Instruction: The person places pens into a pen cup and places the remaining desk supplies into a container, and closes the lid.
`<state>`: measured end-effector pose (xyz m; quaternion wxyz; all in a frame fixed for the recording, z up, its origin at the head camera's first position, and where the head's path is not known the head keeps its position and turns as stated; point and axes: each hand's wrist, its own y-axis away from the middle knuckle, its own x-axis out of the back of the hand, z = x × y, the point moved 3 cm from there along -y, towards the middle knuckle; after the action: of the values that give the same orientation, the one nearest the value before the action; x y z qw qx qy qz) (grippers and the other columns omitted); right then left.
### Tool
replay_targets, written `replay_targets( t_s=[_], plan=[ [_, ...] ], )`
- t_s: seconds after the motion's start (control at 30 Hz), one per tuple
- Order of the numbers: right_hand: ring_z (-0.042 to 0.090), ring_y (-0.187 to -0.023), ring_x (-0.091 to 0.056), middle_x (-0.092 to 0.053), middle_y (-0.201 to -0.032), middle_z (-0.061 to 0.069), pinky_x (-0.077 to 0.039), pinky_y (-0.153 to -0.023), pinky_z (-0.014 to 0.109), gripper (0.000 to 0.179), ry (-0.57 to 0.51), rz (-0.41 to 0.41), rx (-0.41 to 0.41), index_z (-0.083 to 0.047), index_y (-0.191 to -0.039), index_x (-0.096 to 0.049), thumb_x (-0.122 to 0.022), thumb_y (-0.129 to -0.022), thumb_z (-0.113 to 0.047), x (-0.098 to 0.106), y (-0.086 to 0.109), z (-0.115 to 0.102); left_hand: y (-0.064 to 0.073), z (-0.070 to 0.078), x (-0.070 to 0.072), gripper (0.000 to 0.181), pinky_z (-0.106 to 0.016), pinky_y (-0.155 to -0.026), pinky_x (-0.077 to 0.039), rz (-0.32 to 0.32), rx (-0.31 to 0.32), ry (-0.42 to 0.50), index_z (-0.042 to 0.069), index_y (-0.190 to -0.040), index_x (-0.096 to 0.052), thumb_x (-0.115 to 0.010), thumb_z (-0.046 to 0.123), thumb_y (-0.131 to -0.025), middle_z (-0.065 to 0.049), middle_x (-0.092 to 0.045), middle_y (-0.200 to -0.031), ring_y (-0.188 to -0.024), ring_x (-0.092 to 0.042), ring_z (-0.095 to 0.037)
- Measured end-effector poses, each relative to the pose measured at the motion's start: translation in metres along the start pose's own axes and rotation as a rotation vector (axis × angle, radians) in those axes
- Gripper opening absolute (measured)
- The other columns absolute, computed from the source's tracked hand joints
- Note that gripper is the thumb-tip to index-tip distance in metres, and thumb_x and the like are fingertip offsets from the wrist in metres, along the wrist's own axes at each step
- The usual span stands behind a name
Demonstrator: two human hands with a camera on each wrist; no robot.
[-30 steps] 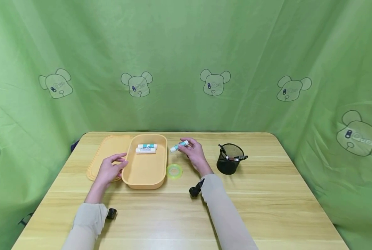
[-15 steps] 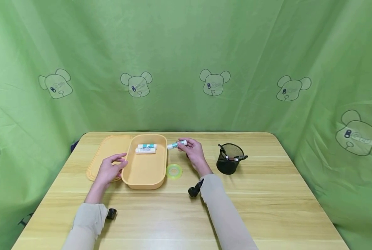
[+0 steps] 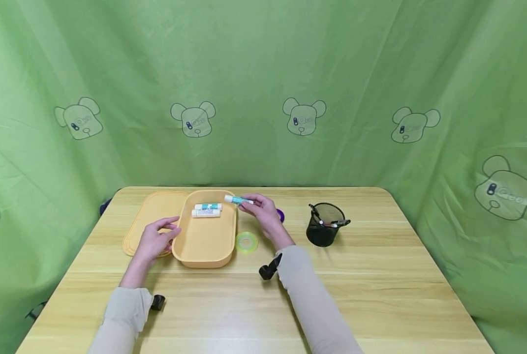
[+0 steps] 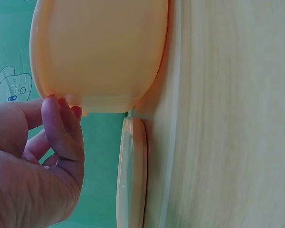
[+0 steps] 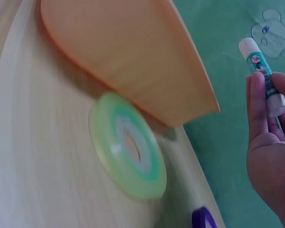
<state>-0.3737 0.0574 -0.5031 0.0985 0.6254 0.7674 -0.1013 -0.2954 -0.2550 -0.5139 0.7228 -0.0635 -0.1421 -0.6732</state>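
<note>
A white-and-teal glue stick (image 3: 237, 199) is pinched between the thumb and fingers of my right hand (image 3: 263, 216). It is raised, its white end overlapping the right rim of an orange-yellow plastic box (image 3: 203, 263) in the head view. The right wrist view shows the glue stick (image 5: 261, 71) tilted in the fingertips. Two more glue sticks (image 3: 206, 213) lie side by side at the far end inside the box. My left hand (image 3: 153, 238) rests its fingertips at the box's left rim. In the left wrist view, the fingertips (image 4: 76, 111) touch the box's outer wall (image 4: 99, 52).
The box's lid (image 3: 157, 206) lies flat left of the box, partly under it in view. A yellow-green tape roll (image 3: 247, 242) lies against the box's right side. A purple ring (image 3: 280, 215) shows behind the right hand. A black mesh cup (image 3: 323, 231) with pens stands further right.
My right hand has carried the glue stick leftward to the box's rim, turning it along the way and uncovering the purple ring. The left hand and box have stayed put.
</note>
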Motion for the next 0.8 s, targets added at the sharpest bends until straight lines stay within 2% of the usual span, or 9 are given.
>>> replay_targets(
  t_s=[0.07,0.13,0.23,0.3,0.37,0.6,0.8],
  plan=[
    [0.01,-0.09,-0.074,-0.07,-0.11,0.008,-0.06,-0.095,0.025,0.035,0.022,-0.016,-0.018,0.012,-0.132,-0.059,-0.065,-0.097,0.005,-0.008,0.0,0.0,0.0,0.0,0.0,0.047,-0.018,-0.05,-0.052,0.004,-0.007,0.004,0.004,-0.146,-0.057,-0.069,0.012,-0.1,-0.012,-0.059,-0.116,-0.06,-0.056,-0.004],
    [0.009,-0.09,-0.073,-0.069,-0.113,0.009,-0.058,-0.102,0.03,0.035,0.037,-0.031,-0.038,0.01,-0.132,-0.06,-0.065,-0.098,0.003,-0.016,0.001,0.0,0.0,-0.001,0.0,0.047,-0.018,-0.05,-0.052,0.006,-0.011,0.008,0.004,-0.145,-0.058,-0.069,0.012,-0.1,-0.011,-0.059,-0.114,-0.061,-0.057,-0.004],
    [0.01,-0.092,-0.073,-0.066,-0.118,0.013,-0.056,-0.106,0.033,0.034,0.022,-0.046,-0.068,0.01,-0.133,-0.06,-0.063,-0.1,0.002,-0.029,0.001,-0.001,0.0,-0.002,0.0,0.047,-0.018,-0.05,-0.053,0.007,-0.015,0.013,0.003,-0.145,-0.058,-0.069,0.011,-0.1,-0.01,-0.059,-0.113,-0.061,-0.057,-0.004],
    [0.011,-0.093,-0.073,-0.064,-0.121,0.015,-0.056,-0.106,0.034,0.034,-0.005,-0.051,-0.088,0.01,-0.133,-0.06,-0.062,-0.1,0.004,-0.038,0.002,-0.002,0.0,-0.002,0.0,0.047,-0.018,-0.05,-0.052,0.006,-0.012,0.014,0.003,-0.145,-0.058,-0.069,0.011,-0.1,-0.01,-0.059,-0.113,-0.061,-0.057,-0.004],
    [0.011,-0.094,-0.073,-0.063,-0.125,0.017,-0.058,-0.101,0.028,0.033,-0.026,-0.05,-0.108,0.011,-0.132,-0.06,-0.06,-0.1,0.005,-0.046,0.002,0.0,0.0,-0.002,0.0,0.047,-0.018,-0.05,-0.052,0.004,-0.011,0.016,0.003,-0.145,-0.058,-0.069,0.012,-0.1,-0.01,-0.058,-0.114,-0.06,-0.056,-0.003],
    [0.011,-0.093,-0.072,-0.059,-0.131,0.022,-0.059,-0.098,0.025,0.03,-0.045,0.008,-0.154,0.01,-0.13,-0.063,-0.061,-0.1,0.004,-0.072,0.002,0.008,0.001,0.0,-0.001,0.046,-0.018,-0.05,-0.052,0.005,-0.013,0.005,0.004,-0.145,-0.058,-0.068,0.012,-0.101,-0.012,-0.059,-0.116,-0.059,-0.056,-0.003],
    [0.011,-0.09,-0.071,-0.063,-0.127,0.021,-0.061,-0.092,0.022,0.028,-0.05,0.088,-0.171,0.007,-0.126,-0.067,-0.065,-0.099,0.001,-0.089,0.0,0.019,0.003,0.001,0.0,0.047,-0.018,-0.05,-0.053,0.003,-0.015,-0.004,0.003,-0.145,-0.058,-0.068,0.013,-0.101,-0.015,-0.059,-0.118,-0.059,-0.057,-0.004]
  ],
)
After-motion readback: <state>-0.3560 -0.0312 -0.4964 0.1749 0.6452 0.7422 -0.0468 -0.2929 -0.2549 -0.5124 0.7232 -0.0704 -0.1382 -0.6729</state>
